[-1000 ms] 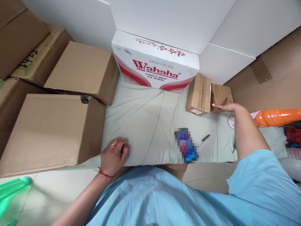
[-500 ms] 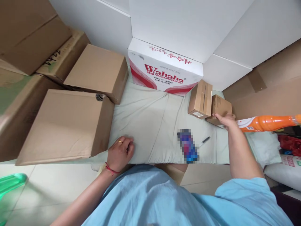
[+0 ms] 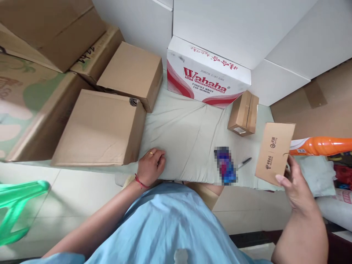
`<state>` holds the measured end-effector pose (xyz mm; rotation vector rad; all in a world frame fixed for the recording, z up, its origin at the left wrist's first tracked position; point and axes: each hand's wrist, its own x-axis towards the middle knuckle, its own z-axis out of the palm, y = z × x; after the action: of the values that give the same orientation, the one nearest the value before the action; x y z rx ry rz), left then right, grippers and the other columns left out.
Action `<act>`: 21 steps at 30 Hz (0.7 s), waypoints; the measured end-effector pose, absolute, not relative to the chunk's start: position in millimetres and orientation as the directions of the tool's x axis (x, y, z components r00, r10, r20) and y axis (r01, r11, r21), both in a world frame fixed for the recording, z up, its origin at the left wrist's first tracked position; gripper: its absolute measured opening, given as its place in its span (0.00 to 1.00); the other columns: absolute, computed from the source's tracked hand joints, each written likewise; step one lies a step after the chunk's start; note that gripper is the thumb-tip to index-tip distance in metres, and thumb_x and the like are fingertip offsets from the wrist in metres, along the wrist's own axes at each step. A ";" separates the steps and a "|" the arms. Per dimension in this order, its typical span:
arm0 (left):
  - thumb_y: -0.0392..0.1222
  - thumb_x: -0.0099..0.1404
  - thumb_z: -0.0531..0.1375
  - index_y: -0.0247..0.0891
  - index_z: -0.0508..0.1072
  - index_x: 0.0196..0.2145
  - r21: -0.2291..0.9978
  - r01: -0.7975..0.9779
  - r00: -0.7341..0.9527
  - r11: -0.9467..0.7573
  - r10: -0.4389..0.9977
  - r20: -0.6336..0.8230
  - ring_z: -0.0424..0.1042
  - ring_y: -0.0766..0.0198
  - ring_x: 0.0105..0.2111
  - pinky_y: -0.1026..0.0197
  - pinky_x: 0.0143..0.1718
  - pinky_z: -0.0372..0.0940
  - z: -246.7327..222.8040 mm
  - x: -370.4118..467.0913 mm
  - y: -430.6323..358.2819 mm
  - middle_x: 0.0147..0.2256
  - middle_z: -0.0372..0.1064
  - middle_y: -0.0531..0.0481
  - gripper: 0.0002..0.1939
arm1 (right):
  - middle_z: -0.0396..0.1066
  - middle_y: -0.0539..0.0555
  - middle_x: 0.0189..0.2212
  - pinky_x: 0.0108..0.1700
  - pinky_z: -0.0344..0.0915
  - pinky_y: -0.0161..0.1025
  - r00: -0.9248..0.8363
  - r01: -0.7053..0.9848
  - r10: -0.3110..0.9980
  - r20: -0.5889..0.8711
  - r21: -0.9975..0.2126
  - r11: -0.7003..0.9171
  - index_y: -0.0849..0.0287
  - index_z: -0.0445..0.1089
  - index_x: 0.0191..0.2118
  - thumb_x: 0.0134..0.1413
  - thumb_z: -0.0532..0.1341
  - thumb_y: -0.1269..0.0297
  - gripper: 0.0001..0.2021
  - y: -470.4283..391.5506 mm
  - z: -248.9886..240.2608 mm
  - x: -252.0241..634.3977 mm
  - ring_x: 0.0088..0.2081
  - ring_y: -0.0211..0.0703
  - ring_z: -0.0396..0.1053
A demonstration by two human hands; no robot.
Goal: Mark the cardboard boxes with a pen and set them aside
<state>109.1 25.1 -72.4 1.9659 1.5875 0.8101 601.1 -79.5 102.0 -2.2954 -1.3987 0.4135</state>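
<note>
At the right, my right hand [image 3: 298, 183] grips a small brown cardboard box [image 3: 275, 152] by its near right corner, the thumb on the printed face. Dark print runs over that face, and the box is tilted up off the table. My left hand [image 3: 151, 165] rests on the cloth-covered table [image 3: 178, 139] near its front edge, its fingers curled in, with nothing showing in them. A taped small carton [image 3: 243, 113] stands beyond the held box. Between my hands lie a phone [image 3: 226, 165], its picture blurred into blocks, and a pen [image 3: 245, 162].
Several brown cartons [image 3: 100, 126] are stacked at the left. A white and red Wahaha water carton [image 3: 206, 79] stands against the white wall. An orange bottle [image 3: 321, 146] lies at the right, past the held box. A green plastic stool [image 3: 22, 209] stands on the floor.
My right hand has lifted the small box from beside the taped carton and brought it toward me. My left hand stays on the table; the whole view has shifted slightly.
</note>
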 end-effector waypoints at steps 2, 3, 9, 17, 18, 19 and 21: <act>0.41 0.74 0.53 0.41 0.77 0.41 0.742 0.647 0.111 -0.175 0.985 0.135 0.75 0.57 0.37 0.57 0.41 0.71 -69.1 108.0 25.1 0.38 0.76 0.46 0.12 | 0.57 0.67 0.76 0.59 0.77 0.64 0.250 0.738 0.959 -0.135 -0.615 -0.279 0.45 0.45 0.81 0.51 0.70 0.36 0.58 -70.6 108.2 566.8 0.72 0.72 0.65; 0.42 0.75 0.53 0.40 0.77 0.42 0.765 0.625 0.087 -0.156 0.988 0.130 0.75 0.58 0.37 0.57 0.40 0.71 -66.9 107.4 24.4 0.39 0.76 0.46 0.12 | 0.51 0.65 0.79 0.63 0.74 0.67 0.150 0.747 0.977 -0.153 -0.629 -0.213 0.44 0.43 0.81 0.49 0.73 0.37 0.60 -63.1 106.8 547.0 0.76 0.73 0.58; 0.52 0.81 0.50 0.39 0.75 0.50 0.862 0.503 -0.042 -0.062 0.995 0.096 0.78 0.54 0.48 0.52 0.49 0.74 -54.2 104.0 7.6 0.49 0.76 0.41 0.18 | 0.31 0.58 0.84 0.75 0.51 0.80 -0.314 0.855 0.925 -0.215 -0.488 0.177 0.37 0.42 0.82 0.44 0.82 0.48 0.66 -9.0 57.3 445.7 0.82 0.77 0.33; 0.60 0.81 0.50 0.38 0.78 0.53 0.918 0.396 -0.078 0.026 0.997 0.006 0.80 0.51 0.51 0.48 0.55 0.76 -52.5 97.5 -15.4 0.51 0.79 0.38 0.26 | 0.57 0.66 0.77 0.72 0.65 0.67 0.043 0.595 0.999 -0.026 -0.803 -0.047 0.49 0.59 0.76 0.67 0.67 0.43 0.39 -13.9 6.8 430.4 0.75 0.61 0.60; 0.61 0.81 0.49 0.38 0.78 0.53 0.922 0.385 -0.078 0.034 0.997 -0.004 0.80 0.50 0.52 0.47 0.57 0.75 -51.4 99.1 -14.4 0.52 0.79 0.38 0.27 | 0.65 0.67 0.72 0.69 0.69 0.64 0.174 0.506 0.982 -0.066 -0.850 -0.147 0.53 0.63 0.73 0.68 0.65 0.41 0.36 -22.4 0.1 428.1 0.71 0.60 0.67; 0.61 0.81 0.49 0.38 0.79 0.54 0.926 0.375 -0.070 0.039 0.997 -0.013 0.79 0.50 0.54 0.46 0.58 0.74 -49.6 101.8 -12.5 0.53 0.79 0.38 0.28 | 0.71 0.68 0.68 0.67 0.72 0.63 0.272 0.416 0.955 -0.123 -0.879 -0.231 0.55 0.66 0.70 0.68 0.65 0.40 0.34 -31.6 -6.4 424.4 0.67 0.59 0.72; 0.61 0.82 0.48 0.38 0.79 0.55 0.935 0.354 -0.032 0.035 0.999 -0.025 0.78 0.50 0.56 0.46 0.61 0.72 -43.5 109.8 -6.3 0.55 0.79 0.38 0.29 | 0.77 0.67 0.62 0.65 0.74 0.61 0.324 0.273 0.915 -0.241 -0.902 -0.334 0.57 0.71 0.66 0.66 0.66 0.38 0.34 -49.2 -17.2 413.8 0.63 0.60 0.76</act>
<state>109.8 -6.3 -43.5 1.4338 1.5065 1.0133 413.8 -49.2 -17.2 -1.7981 -1.0589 1.0229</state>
